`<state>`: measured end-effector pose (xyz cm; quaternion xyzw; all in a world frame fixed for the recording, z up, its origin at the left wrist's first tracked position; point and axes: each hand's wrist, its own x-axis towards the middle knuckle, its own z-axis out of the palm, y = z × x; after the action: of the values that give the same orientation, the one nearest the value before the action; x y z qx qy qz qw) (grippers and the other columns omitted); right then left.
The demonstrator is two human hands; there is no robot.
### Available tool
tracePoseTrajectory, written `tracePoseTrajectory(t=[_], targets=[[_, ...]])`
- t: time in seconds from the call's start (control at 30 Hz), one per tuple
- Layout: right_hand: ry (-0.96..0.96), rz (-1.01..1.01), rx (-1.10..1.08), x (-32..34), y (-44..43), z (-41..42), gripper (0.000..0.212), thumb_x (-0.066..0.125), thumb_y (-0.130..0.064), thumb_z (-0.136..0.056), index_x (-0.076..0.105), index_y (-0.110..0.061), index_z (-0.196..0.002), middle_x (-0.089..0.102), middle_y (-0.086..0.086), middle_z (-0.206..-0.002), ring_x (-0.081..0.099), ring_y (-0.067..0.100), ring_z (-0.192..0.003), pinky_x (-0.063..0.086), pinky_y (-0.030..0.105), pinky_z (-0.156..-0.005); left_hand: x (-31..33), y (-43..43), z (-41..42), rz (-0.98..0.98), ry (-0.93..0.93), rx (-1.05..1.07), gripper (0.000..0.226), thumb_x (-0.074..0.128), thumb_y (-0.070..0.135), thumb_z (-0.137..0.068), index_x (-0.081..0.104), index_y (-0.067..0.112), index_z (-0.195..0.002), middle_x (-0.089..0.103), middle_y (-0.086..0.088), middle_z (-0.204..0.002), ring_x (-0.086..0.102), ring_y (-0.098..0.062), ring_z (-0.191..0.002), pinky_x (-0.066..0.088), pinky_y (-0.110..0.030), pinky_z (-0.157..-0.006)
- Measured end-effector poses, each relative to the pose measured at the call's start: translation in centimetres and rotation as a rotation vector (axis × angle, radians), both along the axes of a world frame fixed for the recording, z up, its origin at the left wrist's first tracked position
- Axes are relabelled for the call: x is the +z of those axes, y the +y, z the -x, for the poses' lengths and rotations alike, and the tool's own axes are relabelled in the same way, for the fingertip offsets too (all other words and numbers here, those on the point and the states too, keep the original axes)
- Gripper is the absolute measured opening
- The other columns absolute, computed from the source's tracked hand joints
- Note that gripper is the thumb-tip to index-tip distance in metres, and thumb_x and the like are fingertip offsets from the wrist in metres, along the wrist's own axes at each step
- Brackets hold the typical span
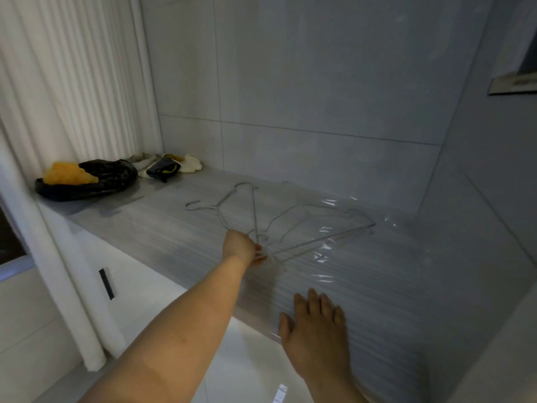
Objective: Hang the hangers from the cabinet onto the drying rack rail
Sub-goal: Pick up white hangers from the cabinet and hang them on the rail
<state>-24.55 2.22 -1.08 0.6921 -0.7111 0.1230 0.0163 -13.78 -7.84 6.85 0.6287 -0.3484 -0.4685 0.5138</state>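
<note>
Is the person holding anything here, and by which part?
The left hand pinches the wire hangers at their near corner, where the wires meet. The right hand lies flat on the cabinet top, holding nothing.

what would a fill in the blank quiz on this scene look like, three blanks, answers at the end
1. The left hand grips a bunch of wire ____.
2. The right hand rests flat on the cabinet top and holds ____.
3. The bag by the curtain is ____ in colour.
Missing words: hangers; nothing; black.
</note>
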Motion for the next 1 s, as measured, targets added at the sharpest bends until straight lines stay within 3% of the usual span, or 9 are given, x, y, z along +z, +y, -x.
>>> tracePoseTrajectory(t=[0.1,0.2,0.37,0.47,0.57,0.67,0.8,0.9,1.0], targets=[[0.018,-0.003,0.026,0.0,0.1,0.2,0.056,0.034,-0.043,-0.065,0.077,-0.009,-0.075,0.075,0.014,-0.081,0.072,0.032,-0.074,0.056,0.048,-0.063,1.0,0.8,0.8,0.113,0.067,0.057,0.014,0.021,0.004,-0.099,0.034,0.006,-0.093,0.048,-0.011,-0.064,0.054,-0.024,-0.047,0.037,-0.016,-0.025],[0.032,-0.031,0.063,-0.1,0.4,0.5,0.056,0.033,-0.042,-0.065,0.076,-0.008,-0.072,0.074,0.015,-0.079,0.072,0.032,-0.072,0.056,0.048,-0.061,1.8,2.1,0.0,0.246,0.037,0.110,0.025,0.020,0.006,-0.099,0.033,0.014,-0.079,0.049,-0.009,-0.063,0.053,-0.016,-0.041,0.040,-0.016,-0.027],[-0.052,0.112,0.130,0.7,1.1,0.9,0.044,0.041,-0.039,-0.065,0.075,-0.012,-0.075,0.075,0.010,-0.081,0.071,0.029,-0.073,0.056,0.038,-0.067,3.5,6.6,-3.8,0.377,-0.127,0.182,0.035,0.021,0.002,-0.098,0.031,0.020,-0.070,0.043,-0.008,-0.062,0.047,-0.019,-0.052,0.042,-0.017,-0.031],[-0.217,0.350,0.147,2.9,1.6,0.0,0.041,0.039,-0.033,-0.069,0.069,-0.009,-0.085,0.071,0.016,-0.091,0.056,0.028,-0.090,0.037,0.038,-0.080,4.3,9.9,-7.1,0.410,-0.265,0.244,0.025,0.024,0.007,-0.099,0.036,0.017,-0.080,0.041,-0.005,-0.063,0.052,-0.013,-0.047,0.044,-0.016,-0.036],[-0.310,0.375,0.244,6.3,1.7,-2.5,0.040,0.042,-0.028,-0.071,0.067,-0.002,-0.088,0.070,0.021,-0.092,0.062,0.032,-0.087,0.052,0.037,-0.076,5.3,14.2,-9.8,0.441,-0.403,0.266,0.012,0.025,0.013,-0.100,0.036,0.013,-0.096,0.042,-0.001,-0.067,0.055,-0.012,-0.054,0.042,-0.015,-0.038],[-0.335,0.417,0.336,10.1,3.1,-5.4,0.034,0.071,-0.011,-0.068,0.064,0.005,-0.097,0.067,0.025,-0.098,0.067,0.040,-0.086,0.054,0.047,-0.073,6.3,19.3,-12.5,0.474,-0.500,0.300,0.016,0.029,0.014,-0.099,0.039,0.020,-0.088,0.046,0.000,-0.069,0.056,-0.012,-0.056,0.044,-0.023,-0.044],[-0.470,0.359,0.430,13.4,6.4,-9.1,0.057,0.056,-0.013,-0.088,0.033,-0.002,-0.140,0.027,0.018,-0.150,0.025,0.034,-0.139,0.019,0.041,-0.113,7.0,28.3,-16.3,0.492,-0.507,0.371,0.028,0.030,0.011,-0.099,0.037,0.027,-0.077,0.044,-0.004,-0.070,0.059,-0.001,-0.042,0.043,-0.016,-0.038],[-0.488,0.368,0.528,14.5,10.3,-12.1,0.063,0.052,-0.016,-0.091,0.021,-0.005,-0.145,0.017,0.015,-0.154,0.017,0.030,-0.143,0.009,0.038,-0.115,6.6,36.4,-18.1,0.468,-0.484,0.440,0.026,0.031,0.009,-0.098,0.039,0.024,-0.078,0.047,-0.006,-0.069,0.059,0.000,-0.039,0.043,-0.014,-0.036],[-0.442,0.281,0.647,15.3,15.4,-15.0,0.056,0.047,-0.018,-0.094,0.025,-0.006,-0.144,0.031,0.018,-0.149,0.026,0.031,-0.138,0.009,0.035,-0.113,6.0,45.6,-19.1,0.422,-0.512,0.548,0.022,0.032,0.010,-0.098,0.041,0.021,-0.081,0.052,-0.008,-0.064,0.061,-0.003,-0.041,0.045,-0.014,-0.037]])
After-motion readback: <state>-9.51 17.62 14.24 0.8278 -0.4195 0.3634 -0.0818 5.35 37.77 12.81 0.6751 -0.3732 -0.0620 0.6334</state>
